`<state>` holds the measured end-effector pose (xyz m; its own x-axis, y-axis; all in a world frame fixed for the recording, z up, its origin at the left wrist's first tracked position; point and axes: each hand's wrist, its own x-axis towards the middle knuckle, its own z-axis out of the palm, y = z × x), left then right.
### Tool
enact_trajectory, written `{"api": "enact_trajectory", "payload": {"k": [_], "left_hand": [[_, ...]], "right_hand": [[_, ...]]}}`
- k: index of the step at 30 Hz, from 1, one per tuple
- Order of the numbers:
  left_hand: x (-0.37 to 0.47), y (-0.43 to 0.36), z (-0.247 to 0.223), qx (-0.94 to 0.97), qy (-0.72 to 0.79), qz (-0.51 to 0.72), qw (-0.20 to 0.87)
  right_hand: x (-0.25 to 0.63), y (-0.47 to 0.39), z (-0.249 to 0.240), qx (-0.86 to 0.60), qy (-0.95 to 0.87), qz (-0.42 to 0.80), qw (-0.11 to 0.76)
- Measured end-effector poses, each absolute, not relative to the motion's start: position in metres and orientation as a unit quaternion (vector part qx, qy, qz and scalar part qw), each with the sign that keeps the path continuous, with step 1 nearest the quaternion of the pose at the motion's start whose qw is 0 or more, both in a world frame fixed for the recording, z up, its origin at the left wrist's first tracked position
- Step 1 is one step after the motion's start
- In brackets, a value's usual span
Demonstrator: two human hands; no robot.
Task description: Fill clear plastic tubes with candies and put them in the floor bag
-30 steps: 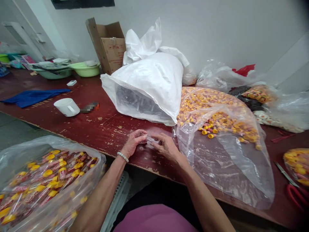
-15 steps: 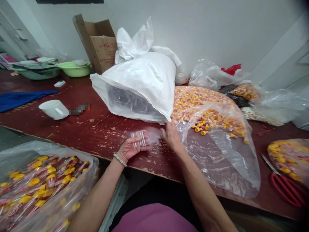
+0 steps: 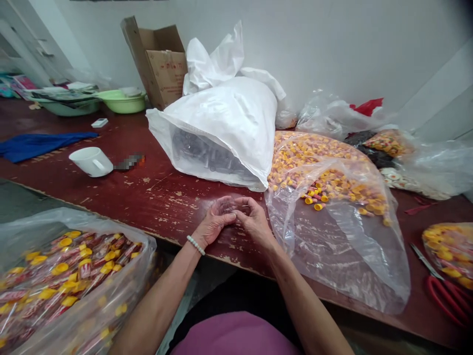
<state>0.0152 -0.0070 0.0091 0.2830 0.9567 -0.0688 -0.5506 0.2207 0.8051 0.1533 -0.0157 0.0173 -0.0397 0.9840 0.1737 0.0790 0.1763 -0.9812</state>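
My left hand (image 3: 213, 223) and my right hand (image 3: 255, 223) meet just above the red-brown table (image 3: 155, 197), close to its front edge. Their fingers curl together around a small bunch of clear plastic tubes (image 3: 231, 209), which the fingers mostly hide. A bead bracelet sits on my left wrist. Just right of my hands lies an open clear bag (image 3: 343, 246) with a heap of small yellow caps (image 3: 332, 185) at its far end. Behind my hands a big white bag (image 3: 229, 123) lies open, with several clear tubes inside.
At lower left, off the table, a clear bag (image 3: 70, 271) holds red packets with yellow caps. A white cup (image 3: 90, 161), blue cloth (image 3: 37, 145), green basins (image 3: 123, 101) and a cardboard box (image 3: 162, 64) stand far left. Red-handled scissors (image 3: 445, 293) lie at right.
My right hand came back from the mouth of the cap bag to my left hand. My left hand, which lay palm up with the tubes showing, has closed over them.
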Motion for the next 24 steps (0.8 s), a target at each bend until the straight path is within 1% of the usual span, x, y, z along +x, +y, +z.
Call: {"api": "enact_trajectory", "payload": {"k": [3,7,9,12,14,17,21,24], "left_hand": [[0.021,-0.005,0.005,0.339,0.346,0.563,0.670],[0.017,-0.001,0.003,0.285,0.412,0.597,0.626],[0.014,0.001,0.004,0.283,0.423,0.593,0.624],[0.008,0.004,0.006,0.293,0.424,0.587,0.625],[0.006,0.006,0.005,0.299,0.418,0.584,0.628],[0.002,0.007,0.005,0.301,0.405,0.574,0.645],[0.001,0.005,0.005,0.298,0.399,0.568,0.655],[0.001,0.003,0.006,0.294,0.405,0.568,0.654]], "right_hand": [[0.145,-0.023,0.014,-0.470,-0.601,0.405,0.504],[0.145,-0.008,0.014,-0.463,-0.671,0.373,0.442],[0.148,0.015,0.018,-0.501,-0.698,0.297,0.418],[0.156,0.062,0.027,-0.588,-0.703,0.134,0.378],[0.162,0.090,0.031,-0.626,-0.715,0.042,0.307],[0.167,0.112,0.034,-0.650,-0.733,-0.053,0.193],[0.169,0.112,0.032,-0.674,-0.724,-0.058,0.135],[0.171,0.106,0.031,-0.681,-0.721,-0.037,0.123]]}}
